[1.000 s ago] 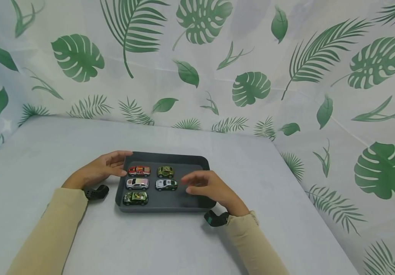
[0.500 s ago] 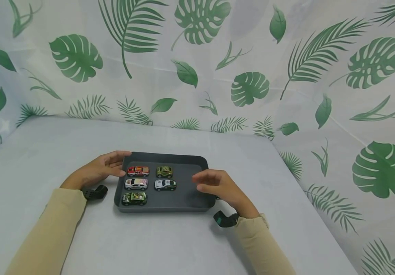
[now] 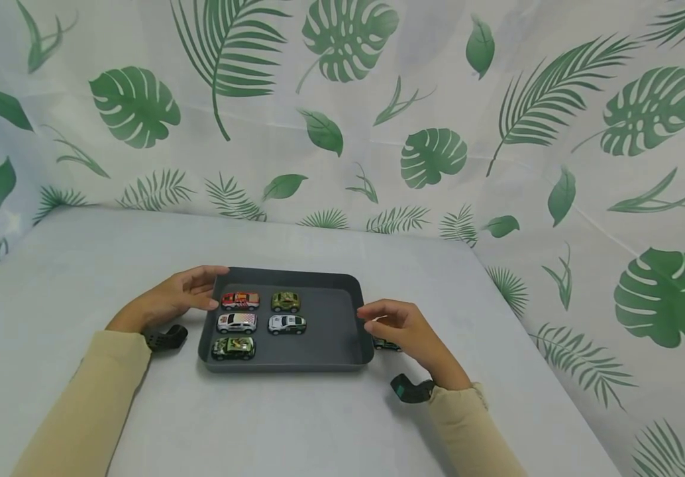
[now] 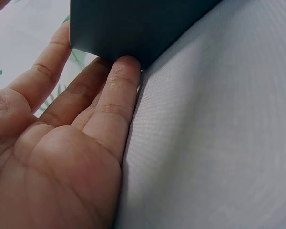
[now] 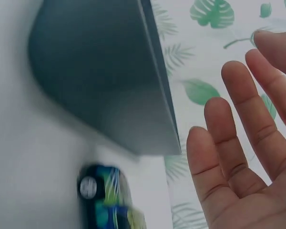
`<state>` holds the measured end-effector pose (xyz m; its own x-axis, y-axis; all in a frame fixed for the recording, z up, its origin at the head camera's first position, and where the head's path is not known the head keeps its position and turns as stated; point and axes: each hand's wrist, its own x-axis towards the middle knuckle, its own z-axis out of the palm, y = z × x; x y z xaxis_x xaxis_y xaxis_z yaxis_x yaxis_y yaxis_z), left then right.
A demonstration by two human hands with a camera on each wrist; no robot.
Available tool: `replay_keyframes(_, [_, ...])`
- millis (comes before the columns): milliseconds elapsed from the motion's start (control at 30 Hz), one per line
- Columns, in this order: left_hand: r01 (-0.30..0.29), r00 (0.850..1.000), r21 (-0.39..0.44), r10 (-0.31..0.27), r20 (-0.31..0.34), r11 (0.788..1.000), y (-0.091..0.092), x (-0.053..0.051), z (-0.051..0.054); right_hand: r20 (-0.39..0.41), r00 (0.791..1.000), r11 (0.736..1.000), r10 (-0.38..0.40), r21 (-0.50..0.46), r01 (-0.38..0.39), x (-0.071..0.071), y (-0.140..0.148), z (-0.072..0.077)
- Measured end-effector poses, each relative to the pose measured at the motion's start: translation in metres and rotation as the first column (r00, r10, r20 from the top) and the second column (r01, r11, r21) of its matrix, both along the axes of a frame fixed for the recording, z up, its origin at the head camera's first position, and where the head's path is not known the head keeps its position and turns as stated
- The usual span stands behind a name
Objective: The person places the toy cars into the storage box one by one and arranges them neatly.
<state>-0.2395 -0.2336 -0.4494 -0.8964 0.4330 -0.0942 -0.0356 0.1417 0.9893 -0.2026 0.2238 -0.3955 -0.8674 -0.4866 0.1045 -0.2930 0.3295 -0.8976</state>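
Observation:
A dark grey tray (image 3: 330,324) lies on the table with small toy cars inside. Its left column has a red car (image 3: 240,301), a white car (image 3: 237,322) and a green camouflage car (image 3: 233,348). To their right sit an olive car (image 3: 285,302) and a white-and-green car (image 3: 287,324). My left hand (image 3: 177,296) touches the tray's left end, fingers extended against its wall in the left wrist view. Around the tray's right rim, my right hand (image 3: 409,329) hovers with relaxed, parted fingers and holds nothing. Partly hidden beneath it, another dark toy car (image 5: 107,198) stands outside the tray.
The table has a pale cloth (image 3: 295,424). Behind and to the right hangs a white curtain (image 3: 366,146) printed with green leaves. Each wrist wears a black device, such as the one at the right wrist (image 3: 412,389).
My right hand has moved right, from above the tray's interior to its right rim, uncovering part of the car outside. The left hand stays at the tray's left end.

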Motion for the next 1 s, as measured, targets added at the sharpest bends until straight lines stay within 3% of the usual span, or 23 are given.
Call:
replay_keyframes(233, [0.004, 1.0, 0.018, -0.005, 0.003, 1.0, -0.001, 0.002, 0.0, -0.061, 0.998, 0.999, 0.009, 0.05, -0.006, -0.001, 0.016, -0.004])
replay_keyframes(667, [0.022, 1.0, 0.044, -0.021, -0.012, 0.999, -0.002, 0.0, -0.005, -0.08, 0.996, 0.987, -0.036, 0.155, 0.049, -0.003, 0.037, -0.013])
replay_keyframes(1000, [0.009, 1.0, 0.025, -0.009, -0.003, 1.0, -0.001, 0.0, -0.002, 0.0, 0.995, 0.969, -0.096, 0.228, 0.094, -0.004, 0.046, -0.015])
